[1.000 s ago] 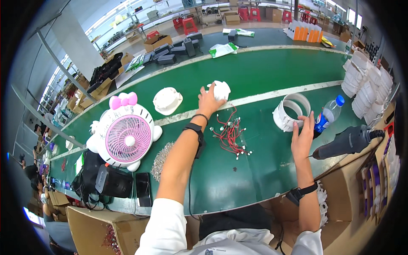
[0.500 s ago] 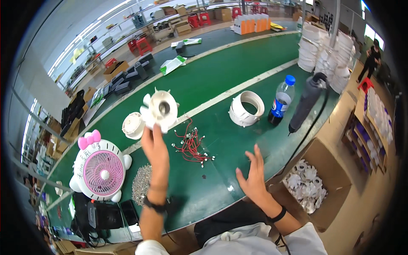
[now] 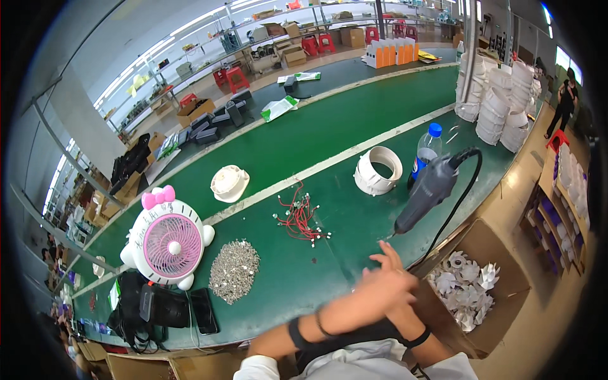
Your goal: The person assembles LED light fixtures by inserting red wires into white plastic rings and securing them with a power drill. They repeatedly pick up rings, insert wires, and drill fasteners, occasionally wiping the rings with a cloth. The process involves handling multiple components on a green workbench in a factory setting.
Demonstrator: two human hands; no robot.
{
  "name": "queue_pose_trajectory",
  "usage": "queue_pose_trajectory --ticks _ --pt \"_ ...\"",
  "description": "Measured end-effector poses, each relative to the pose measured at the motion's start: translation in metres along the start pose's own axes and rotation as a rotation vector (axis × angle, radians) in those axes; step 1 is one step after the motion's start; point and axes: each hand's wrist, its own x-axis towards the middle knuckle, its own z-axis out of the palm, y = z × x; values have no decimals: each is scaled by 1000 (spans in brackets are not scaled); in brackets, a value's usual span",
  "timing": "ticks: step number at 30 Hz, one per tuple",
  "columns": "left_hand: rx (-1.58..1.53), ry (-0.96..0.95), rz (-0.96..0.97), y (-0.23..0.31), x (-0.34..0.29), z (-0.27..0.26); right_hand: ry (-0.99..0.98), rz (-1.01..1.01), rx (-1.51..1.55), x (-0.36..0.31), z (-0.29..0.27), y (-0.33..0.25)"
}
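My left hand reaches across to the right and overlaps my right wrist; its fingers are blurred and partly hidden. Behind it, my right hand shows stretched fingers, with nothing visible in them. Just above those fingertips is the tip of a dark grey electric screwdriver, tilted on its black cord. Beside my hands stands a cardboard box of white fan impellers. A white plastic ring lies farther off, and red wires with white connectors lie to the left.
A bottle with a blue cap stands behind the screwdriver. On the left are a pile of small metal parts, a pink-and-white fan, a white round housing and a phone. White ring stacks stand far right.
My left hand has swung down and right from above the table, and the white impeller it held is no longer seen in it. The screwdriver has shifted toward my right hand. The view has turned.
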Motion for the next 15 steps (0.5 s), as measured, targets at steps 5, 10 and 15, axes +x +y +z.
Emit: queue_pose_trajectory --ticks 5,10,15 --pt "-114 242 -209 -160 51 -17 46 89 -111 25 5 30" --pt "66 214 -232 -231 106 4 49 -2 -168 31 15 20" --pt "35 411 -62 -220 102 7 28 76 -128 30 11 20"
